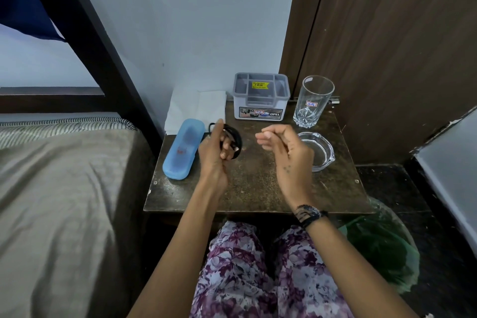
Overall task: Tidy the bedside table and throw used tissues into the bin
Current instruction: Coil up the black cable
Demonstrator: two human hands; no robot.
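Note:
My left hand [215,153] hovers over the dark wooden bedside table [258,188] and grips a coiled black cable [236,139] in its curled fingers. To its right, my right hand [286,152] is raised above the table with fingers loosely curled and nothing visible in it. A white folded tissue [198,108] lies at the table's back left corner against the wall. The bin [382,242], lined with a green bag, stands on the floor at the table's front right corner.
A light blue case [182,148] lies on the left of the table. A grey lidded plastic box [260,95] stands at the back, a tall glass [313,100] to its right, a glass ashtray [316,151] in front of that. A bed lies left.

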